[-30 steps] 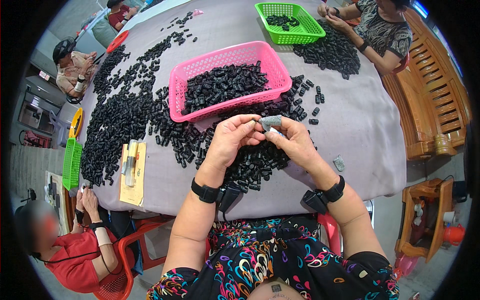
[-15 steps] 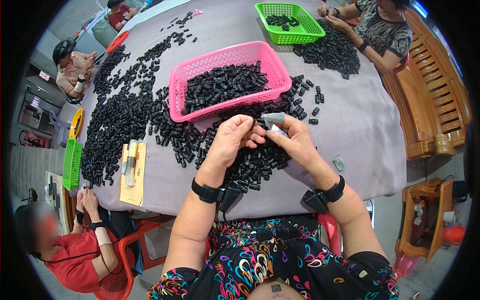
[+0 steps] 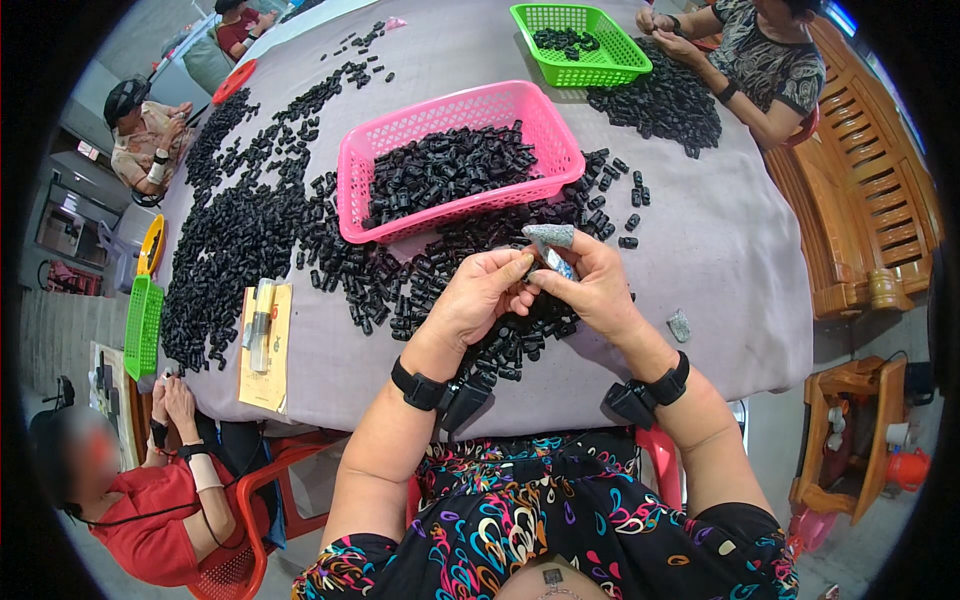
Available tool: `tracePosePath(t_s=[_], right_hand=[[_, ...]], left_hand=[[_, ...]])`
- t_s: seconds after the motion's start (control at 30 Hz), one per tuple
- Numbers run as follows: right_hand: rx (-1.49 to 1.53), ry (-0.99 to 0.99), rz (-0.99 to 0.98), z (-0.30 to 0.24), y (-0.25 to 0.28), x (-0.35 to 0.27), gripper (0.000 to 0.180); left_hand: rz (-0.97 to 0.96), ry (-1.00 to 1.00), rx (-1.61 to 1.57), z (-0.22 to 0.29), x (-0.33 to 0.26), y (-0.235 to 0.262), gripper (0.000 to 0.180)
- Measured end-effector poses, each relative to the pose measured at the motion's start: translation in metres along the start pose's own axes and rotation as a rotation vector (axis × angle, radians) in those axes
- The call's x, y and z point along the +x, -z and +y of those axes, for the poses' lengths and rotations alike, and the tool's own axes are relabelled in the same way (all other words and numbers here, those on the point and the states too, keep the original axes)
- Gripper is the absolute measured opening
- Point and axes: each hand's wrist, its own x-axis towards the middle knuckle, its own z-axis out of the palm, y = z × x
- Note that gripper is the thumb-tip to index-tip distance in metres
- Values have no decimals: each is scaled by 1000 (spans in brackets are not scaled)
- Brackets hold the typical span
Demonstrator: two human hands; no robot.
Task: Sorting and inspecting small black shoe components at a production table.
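Observation:
My left hand [image 3: 482,297] is closed in a pinch. A small black plastic part, mostly hidden by the fingertips, is between thumb and forefinger. Close against it, my right hand [image 3: 592,288] grips a small blue-and-white object [image 3: 556,262] whose kind I cannot make out. A grey cloth finger cover [image 3: 549,235] wraps the right forefinger. Both hands are above a heap of short black cylindrical parts [image 3: 500,335] on the cloth-covered table. Just beyond them stands a pink perforated basket [image 3: 455,215] holding many of the same parts.
A green basket [image 3: 585,74] sits at the far right beside another heap [image 3: 665,115]. More black parts [image 3: 235,235] spread over the left side. A yellow pad [image 3: 265,385] bears a clear tube. A grey scrap [image 3: 679,326] lies at right. Several people sit around the table.
My left hand has moved right and slightly nearer to me, its fingertips now meeting those of my right hand. The right hand has barely shifted.

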Motion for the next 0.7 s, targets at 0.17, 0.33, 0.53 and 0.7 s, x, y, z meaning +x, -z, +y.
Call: tracePosePath(t_s=[0.17,0.33,0.53,0.7], right_hand=[[73,-15,40,1,3,2,37],[143,-52,68,0,3,2,35],[129,-79,73,-1,3,3,34],[126,-99,86,-8,0,1,32]], left_hand=[[-26,42,-51,1,-2,-4,32],[-75,25,-105,4,-1,-5,30],[-2,-13,69,3,-3,-7,14],[2,-42,96,1,-1,-5,12]])
